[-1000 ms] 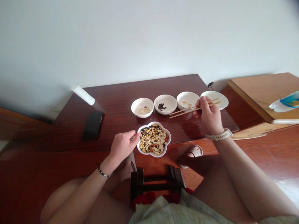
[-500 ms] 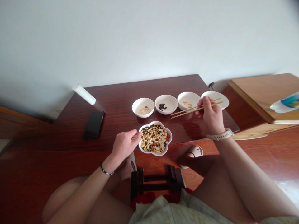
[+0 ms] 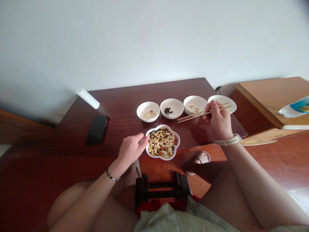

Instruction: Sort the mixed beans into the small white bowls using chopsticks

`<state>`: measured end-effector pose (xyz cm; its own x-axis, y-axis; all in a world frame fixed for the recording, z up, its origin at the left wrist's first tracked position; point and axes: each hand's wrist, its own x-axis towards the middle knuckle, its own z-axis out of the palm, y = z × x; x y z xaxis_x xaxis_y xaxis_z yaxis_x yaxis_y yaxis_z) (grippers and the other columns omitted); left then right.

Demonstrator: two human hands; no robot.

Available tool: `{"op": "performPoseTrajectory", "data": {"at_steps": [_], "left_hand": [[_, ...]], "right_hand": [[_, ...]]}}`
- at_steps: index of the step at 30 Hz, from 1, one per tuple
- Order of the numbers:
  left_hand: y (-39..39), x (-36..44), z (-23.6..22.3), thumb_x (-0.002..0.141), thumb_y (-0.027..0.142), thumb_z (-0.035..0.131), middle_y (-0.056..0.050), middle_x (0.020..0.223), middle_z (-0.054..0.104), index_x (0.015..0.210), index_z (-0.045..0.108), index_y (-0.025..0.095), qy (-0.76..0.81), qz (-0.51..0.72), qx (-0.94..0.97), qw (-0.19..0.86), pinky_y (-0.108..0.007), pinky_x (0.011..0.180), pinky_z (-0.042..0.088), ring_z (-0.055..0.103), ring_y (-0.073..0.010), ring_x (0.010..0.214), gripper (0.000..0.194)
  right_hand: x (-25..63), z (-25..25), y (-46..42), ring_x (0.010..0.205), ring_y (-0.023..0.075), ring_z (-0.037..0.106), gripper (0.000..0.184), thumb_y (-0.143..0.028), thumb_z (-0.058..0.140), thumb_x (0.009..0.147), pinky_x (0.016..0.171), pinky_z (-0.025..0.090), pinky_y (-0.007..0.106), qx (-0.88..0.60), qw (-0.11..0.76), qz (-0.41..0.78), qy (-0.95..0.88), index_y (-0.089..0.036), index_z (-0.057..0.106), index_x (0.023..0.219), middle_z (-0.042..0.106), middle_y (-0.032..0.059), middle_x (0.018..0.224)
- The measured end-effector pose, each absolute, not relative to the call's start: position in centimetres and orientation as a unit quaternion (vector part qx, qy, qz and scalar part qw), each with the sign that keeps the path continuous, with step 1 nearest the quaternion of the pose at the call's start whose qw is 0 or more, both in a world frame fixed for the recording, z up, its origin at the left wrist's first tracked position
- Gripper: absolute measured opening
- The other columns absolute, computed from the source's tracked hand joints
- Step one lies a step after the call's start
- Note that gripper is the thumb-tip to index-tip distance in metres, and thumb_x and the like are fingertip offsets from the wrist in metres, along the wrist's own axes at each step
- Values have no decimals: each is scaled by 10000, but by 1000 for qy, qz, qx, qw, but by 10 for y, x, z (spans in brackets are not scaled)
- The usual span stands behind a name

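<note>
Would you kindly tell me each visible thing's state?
Chopsticks: held, tips close together
Right hand: closed around chopsticks
Flower bowl: well filled with beans and nuts
Left hand: gripping flower bowl's rim
Leftmost bowl: few peanuts
Second bowl: few black beans
Third bowl: few yellowish pieces
Rightmost bowl: partly hidden
Phone: screen dark
Bottle: partly out of view

My left forearm [image 3: 90, 199] angles up and inward from the lower left, and my left wrist [image 3: 119, 165] runs nearly straight into the hand. My left hand [image 3: 131, 147] is turned back upward, left thumb [image 3: 144, 144] and forefinger [image 3: 138, 137] pinching close. My right forearm [image 3: 257, 180] slants in from the lower right. My right hand [image 3: 220, 120] stretches farther from me, right thumb [image 3: 214, 106] laid on top, other fingers [image 3: 206, 117] curled beneath it. Both hands are well apart.
</note>
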<state>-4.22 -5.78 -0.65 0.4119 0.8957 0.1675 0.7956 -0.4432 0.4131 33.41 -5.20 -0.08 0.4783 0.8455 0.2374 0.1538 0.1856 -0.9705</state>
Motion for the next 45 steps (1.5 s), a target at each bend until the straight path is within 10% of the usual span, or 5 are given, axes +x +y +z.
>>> {"op": "performPoseTrajectory", "data": {"at_steps": [17, 26, 45], "left_hand": [[-50, -9, 1, 1106, 415, 498, -15, 673, 619, 735, 447, 217, 487, 188, 825, 217, -315, 644, 269, 517, -148, 601, 424], [-19, -1, 8, 1027, 491, 605, -18, 731, 685, 867, 656, 181, 426, 119, 720, 535, -242, 573, 412, 627, -135, 625, 352], [8, -6, -8, 1013, 468, 656, -82, 993, 774, 1046, 615, 186, 340, 74, 635, 690, -209, 529, 441, 738, -142, 708, 287]], "right_hand": [[332, 7, -37, 552, 107, 496, 488, -671, 720, 968, 413, 404, 268, -472, 758, 288, -346, -257, 541, 780, 565, 11, 786], [328, 8, -36, 570, 101, 496, 454, -634, 737, 971, 436, 416, 260, -463, 760, 292, -350, -253, 560, 799, 568, 8, 828], [299, 8, -70, 472, 102, 441, 484, -653, 697, 1006, 373, 276, 243, -524, 611, 394, -444, -233, 614, 780, 528, -7, 640]]}}
